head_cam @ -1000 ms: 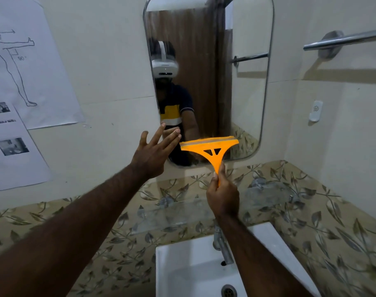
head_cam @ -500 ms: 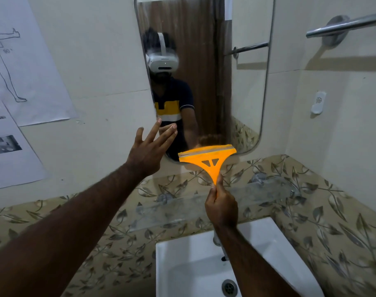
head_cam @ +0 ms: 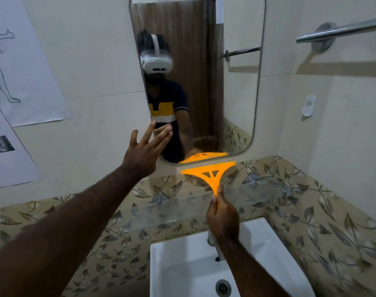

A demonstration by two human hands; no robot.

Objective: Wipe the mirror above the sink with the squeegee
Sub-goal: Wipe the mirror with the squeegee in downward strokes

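Observation:
A tall mirror (head_cam: 236, 93) with rounded corners hangs on the wall above the white sink (head_cam: 182, 264). My right hand (head_cam: 222, 217) grips the handle of an orange squeegee (head_cam: 210, 173), blade up. The blade sits just below the mirror's bottom edge, against the wall, and its reflection shows in the glass. My left hand (head_cam: 144, 151) is open with fingers spread, its fingertips at the mirror's lower left edge.
A glass shelf (head_cam: 182, 209) runs along the leaf-patterned tiles between mirror and sink. A metal towel bar (head_cam: 341, 31) juts from the right wall, with a small white hook (head_cam: 308, 105) below it. Paper sheets (head_cam: 22, 82) are taped to the left wall. The tap (head_cam: 212, 243) is partly hidden behind my right wrist.
The squeegee has slid down the lower part of the mirror and off its bottom edge onto the wall. My left hand stays by the mirror's lower left edge.

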